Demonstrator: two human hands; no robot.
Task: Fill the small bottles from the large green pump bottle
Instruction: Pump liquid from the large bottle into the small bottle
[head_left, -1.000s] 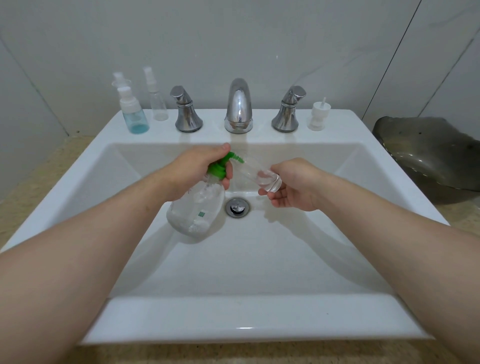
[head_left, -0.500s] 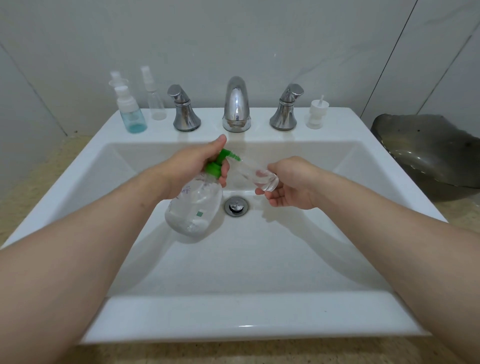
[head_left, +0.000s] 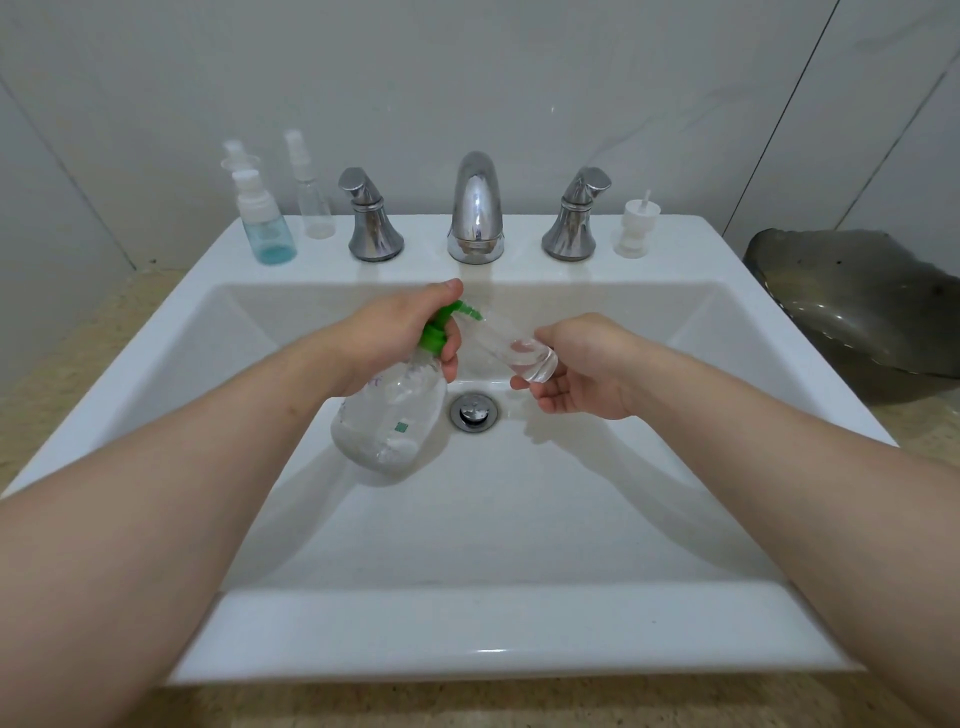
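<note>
Left hand (head_left: 395, 327): curled round the neck of the large clear plastic bottle (head_left: 395, 415), with one finger laid over its green pump head (head_left: 441, 325). The bottle hangs tilted below the hand, partly full of clear liquid.
Right hand (head_left: 587, 369): its fingertips pinch the base end of a small clear plastic bottle (head_left: 511, 345). The bottle is tilted, and its open mouth points towards the left hand and the green spout.
Between the hands: spout tip and small mouth meet or nearly meet. I cannot tell whether the tip sits inside the mouth.
Risk, miss: a press may jerk the spout sideways, so the squirt could run down the outside of the small bottle.
Risk, slip: the pinch is light and far from the mouth. Wet plastic or a nudge from the spout could twist the small bottle out of the fingers.
Risk, overfill: clear liquid in clear plastic makes the level hard to read, and the tilted mouth would spill early.
Under both hands: white ceramic sink (head_left: 467, 623) with a chrome drain (head_left: 474, 411). Anything spilled is likely lost there.
Beyond the left hand: a blue-tinted small spray bottle (head_left: 267, 223) and a slim clear spray bottle (head_left: 311, 197) stand upright on the ledge.
Beyond the right hand: a loose white spray cap (head_left: 636, 226), easily knocked into the basin.
</note>
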